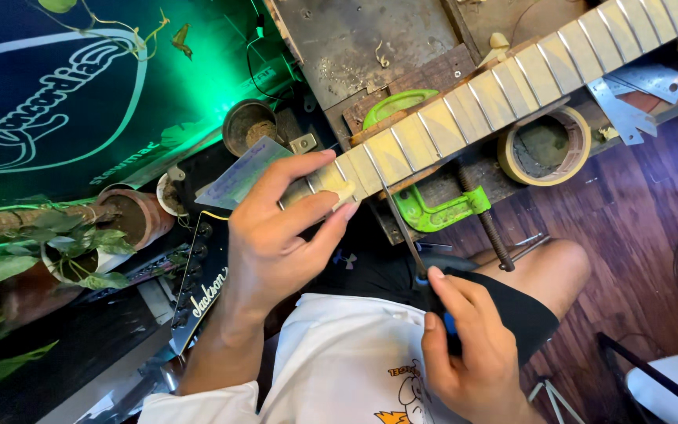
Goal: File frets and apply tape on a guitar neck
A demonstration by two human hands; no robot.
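A worn metal-topped counter (339, 39) is seen at the top of the view, with dark wooden flooring (637, 228) to the right and a black cloth with a pale printed emblem (56, 102) to the left. A long guitar neck (504, 78) with a pale fretboard and metal frets is laid slantwise across the counter's edge, running from the upper right down to the middle of the view. It is pinned there by a green clamp (433, 212), whose screw hangs below the neck. A potted plant (80, 235) with green leaves is set at the left, beside a black guitar headstock (202, 275).

The lower end of the neck is gripped by the left hand (276, 235); its fingers (308, 165) are curled over the top of the fretboard and the thumb is pressed against the near edge. A thin bluish card (237, 177) lies just behind that hand, though whether it is held cannot be told.

A slim file (402, 228) with a blue handle is pinched in the right hand (464, 345), fingers closed round the handle, and its tip rests against a fret near the left thumb. A roll of tape (547, 145) lies under the neck, with a small round tin (249, 126) to its left.
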